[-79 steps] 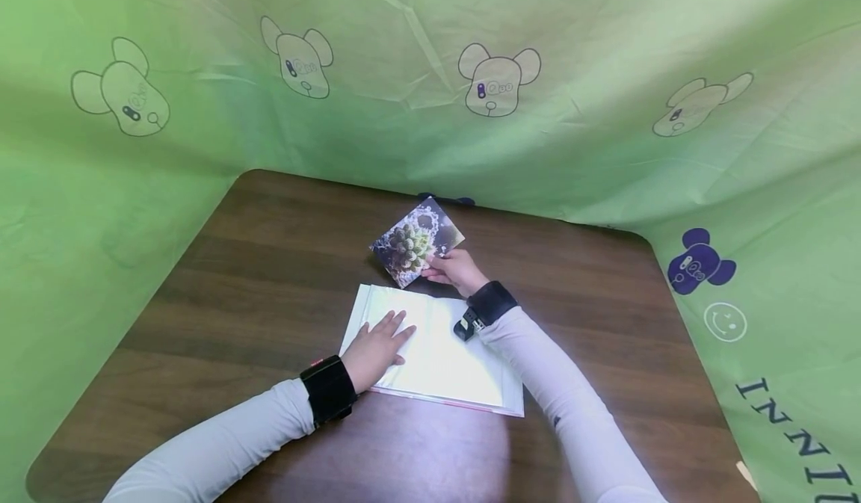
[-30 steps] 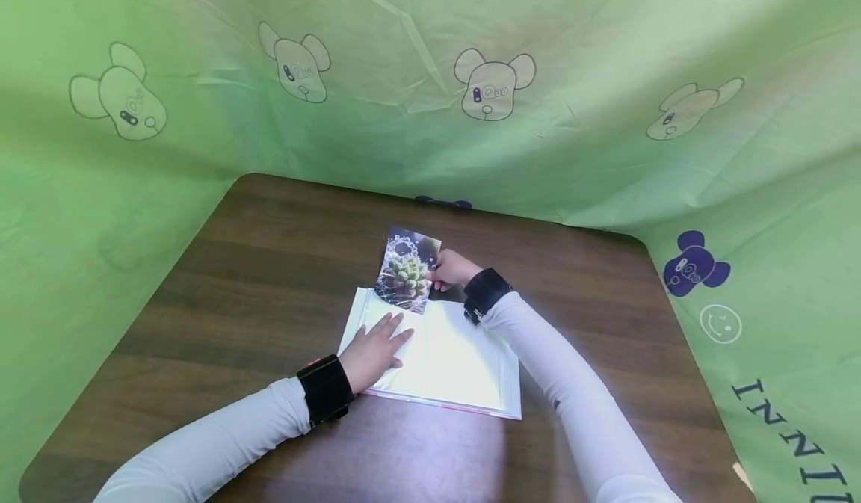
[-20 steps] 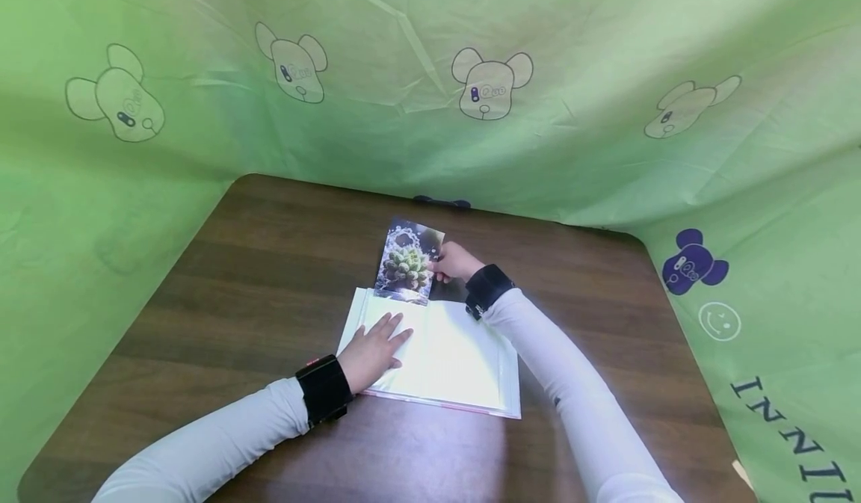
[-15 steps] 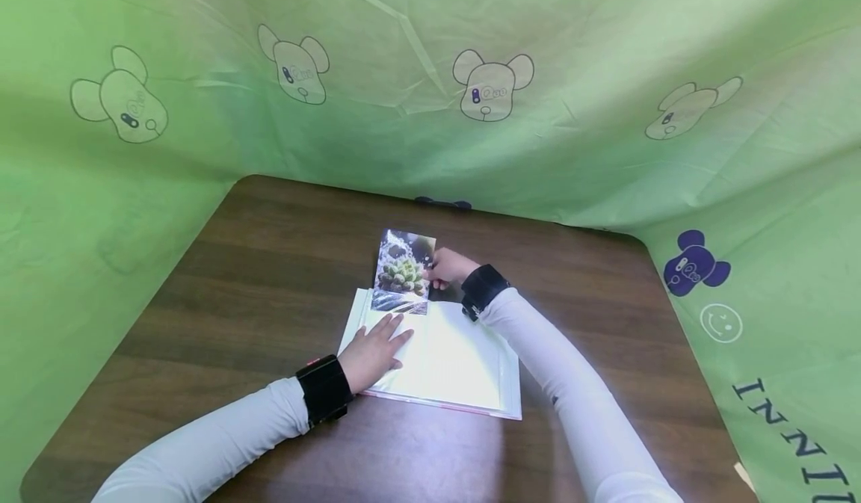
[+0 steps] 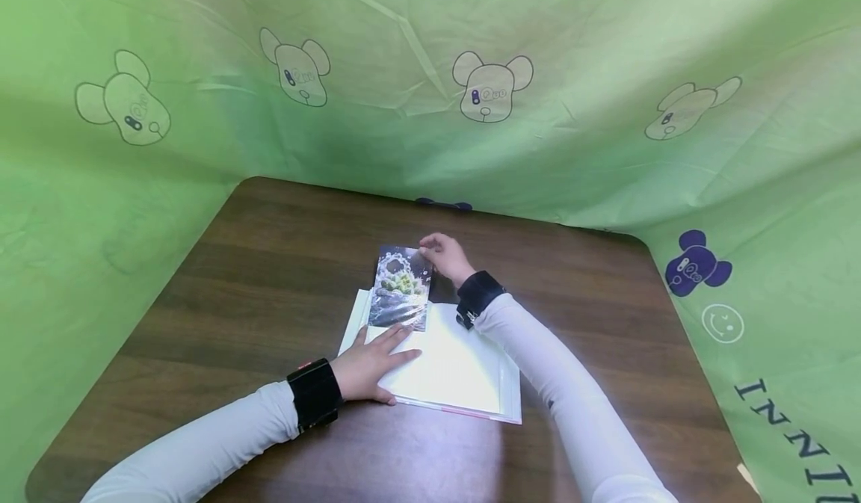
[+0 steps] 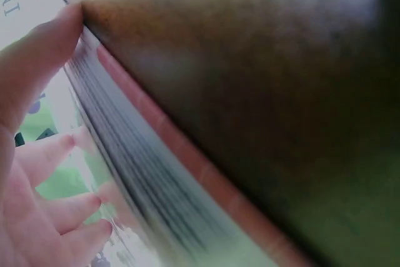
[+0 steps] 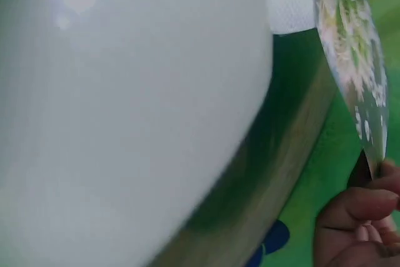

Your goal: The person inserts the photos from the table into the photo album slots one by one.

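An album (image 5: 464,368) with glossy white pages lies open on the table. My right hand (image 5: 449,258) pinches a succulent photo (image 5: 403,267) near its far right corner. The photo's near part lies over the left page and looks glossy and streaked, as if under clear film; its far part sticks out past the album's far edge. In the right wrist view, thumb and fingers hold the end of the bowed photo (image 7: 353,48). My left hand (image 5: 370,367) rests on the left page, fingers spread, close to the photo's near edge. Its thumb (image 6: 65,26) touches the album's near edge.
A brown wooden table (image 5: 222,286) with rounded corners carries the album. Green cloth (image 5: 390,152) with printed bear heads hangs behind the table and along its sides.
My right hand has brought the photo from beyond the album, turned it upright and slid it nearer over the left page. Its grip moved to the far corner. My left thumb shifted toward the near edge.
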A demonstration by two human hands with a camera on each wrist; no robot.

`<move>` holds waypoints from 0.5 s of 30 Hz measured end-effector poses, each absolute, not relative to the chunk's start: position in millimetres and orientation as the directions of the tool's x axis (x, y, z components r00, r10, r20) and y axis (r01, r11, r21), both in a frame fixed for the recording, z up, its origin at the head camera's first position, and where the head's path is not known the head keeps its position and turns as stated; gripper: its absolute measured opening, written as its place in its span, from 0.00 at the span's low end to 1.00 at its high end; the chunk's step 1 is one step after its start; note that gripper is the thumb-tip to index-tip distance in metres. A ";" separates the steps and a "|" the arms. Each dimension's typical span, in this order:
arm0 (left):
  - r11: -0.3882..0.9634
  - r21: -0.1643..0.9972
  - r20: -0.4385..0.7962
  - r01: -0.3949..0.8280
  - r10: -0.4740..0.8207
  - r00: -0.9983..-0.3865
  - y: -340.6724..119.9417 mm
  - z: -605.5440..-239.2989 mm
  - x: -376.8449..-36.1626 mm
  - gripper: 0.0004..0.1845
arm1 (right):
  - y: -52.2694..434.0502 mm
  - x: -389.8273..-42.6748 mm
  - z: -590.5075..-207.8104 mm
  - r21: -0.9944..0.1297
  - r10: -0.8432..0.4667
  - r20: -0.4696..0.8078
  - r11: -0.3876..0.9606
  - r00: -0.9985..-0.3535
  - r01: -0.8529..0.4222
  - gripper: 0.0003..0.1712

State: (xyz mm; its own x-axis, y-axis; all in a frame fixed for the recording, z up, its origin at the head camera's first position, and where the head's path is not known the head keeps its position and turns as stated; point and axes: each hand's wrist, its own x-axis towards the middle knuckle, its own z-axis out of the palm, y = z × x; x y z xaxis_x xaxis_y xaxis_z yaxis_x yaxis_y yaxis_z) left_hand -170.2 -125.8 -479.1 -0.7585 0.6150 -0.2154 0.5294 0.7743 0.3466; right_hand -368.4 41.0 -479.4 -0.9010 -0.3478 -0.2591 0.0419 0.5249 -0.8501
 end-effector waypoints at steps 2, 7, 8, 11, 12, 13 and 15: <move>0.776 0.331 -0.206 0.537 0.614 -0.762 -126.3 -479.6 -170.5 0.43 | 39.9 -367.9 -479.5 -0.830 -0.343 -0.258 0.557 -0.903 0.025 0.11; 0.777 0.312 -0.186 0.546 0.614 -0.767 -125.6 -479.8 -172.9 0.43 | 39.6 -360.1 -477.3 -0.766 -0.442 -0.428 0.640 -0.788 0.057 0.08; 0.777 0.309 -0.185 0.548 0.614 -0.767 -125.3 -479.8 -173.3 0.43 | 39.8 -358.5 -476.7 -0.758 -0.462 -0.454 0.649 -0.762 0.057 0.08; 0.779 0.303 -0.189 0.549 0.613 -0.767 -124.5 -480.3 -174.5 0.43 | 40.6 -356.0 -476.1 -0.748 -0.511 -0.487 0.663 -0.709 0.035 0.09; 0.780 0.302 -0.192 0.548 0.613 -0.766 -124.2 -480.6 -174.9 0.43 | 41.3 -355.8 -476.1 -0.746 -0.520 -0.491 0.666 -0.699 0.029 0.09; 0.781 0.300 -0.196 0.547 0.612 -0.766 -123.9 -480.9 -175.2 0.43 | 41.8 -355.8 -476.2 -0.742 -0.527 -0.497 0.670 -0.690 0.022 0.09; 0.784 0.303 -0.203 0.542 0.608 -0.767 -123.5 -480.9 -175.8 0.43 | 42.7 -355.5 -476.6 -0.740 -0.533 -0.502 0.672 -0.681 0.020 0.09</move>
State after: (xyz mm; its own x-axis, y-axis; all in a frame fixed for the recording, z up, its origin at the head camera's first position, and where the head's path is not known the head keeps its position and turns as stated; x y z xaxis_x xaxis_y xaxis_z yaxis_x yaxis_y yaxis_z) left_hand -175.8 -123.5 -480.9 -0.7673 0.6084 -0.2026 0.5416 0.7841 0.3032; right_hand -355.5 42.7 -476.6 -0.6808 -0.5329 -0.5025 0.0203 0.6721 -0.7402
